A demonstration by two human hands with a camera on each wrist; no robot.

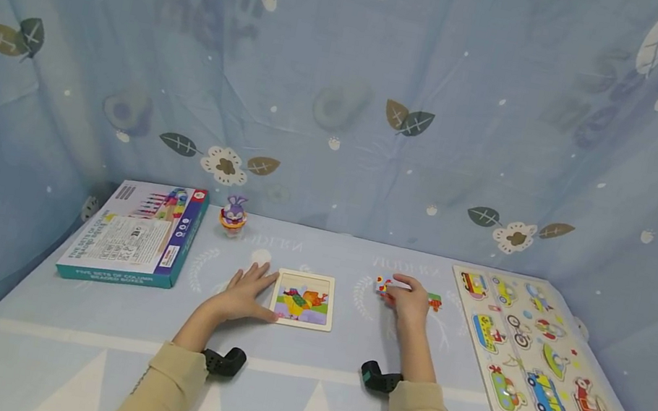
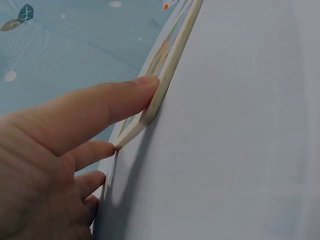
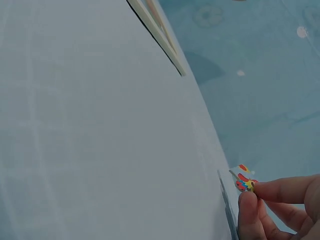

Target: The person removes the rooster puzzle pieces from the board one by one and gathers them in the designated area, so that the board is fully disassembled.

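Observation:
A small square wooden picture puzzle [image 1: 299, 324] with a bright bird-like picture lies on the table in the head view. My left hand [image 1: 245, 293] is beside its left edge with the fingers spread. In the left wrist view the thumb [image 2: 125, 97] rests on the puzzle's rim [image 2: 170, 80], and a fingertip touches its corner. Farther right, my right hand [image 1: 409, 302] pinches a small colourful puzzle piece [image 3: 246, 185] between thumb and finger. Bright red, green and yellow pieces [image 1: 434, 302] show on both sides of that hand; it hides part of them.
A boxed set [image 1: 126, 229] lies at the back left. Beside it stands a small purple rabbit figure [image 1: 234, 213]. A large wooden vehicle puzzle board [image 1: 515, 367] covers the table's right side. A blue patterned curtain [image 1: 355, 56] hangs behind the table.

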